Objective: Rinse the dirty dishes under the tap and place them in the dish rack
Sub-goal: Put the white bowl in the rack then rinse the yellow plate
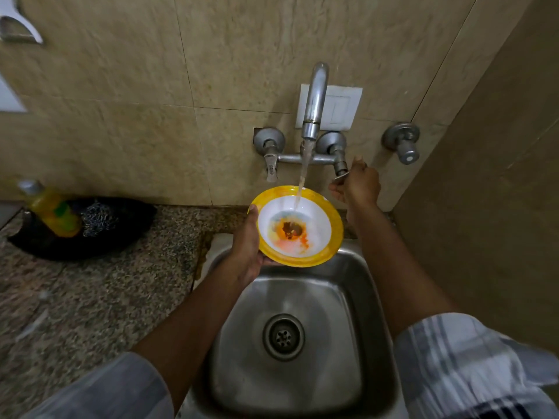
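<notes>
Left hand (246,249) grips bowl (298,226) rim above sink (375,297); right hand (358,184) grips tap handle (341,176).

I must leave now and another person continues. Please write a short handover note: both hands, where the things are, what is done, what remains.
Left hand holds the yellow-rimmed bowl by its left rim, above the sink.
Right hand grips the right tap handle.
Water runs from the spout into the bowl.
Done: rinsing has begun.
Left: orange residue remains in the bowl's middle; finish rinsing, then place it in the dish rack, which is not in view.
</notes>
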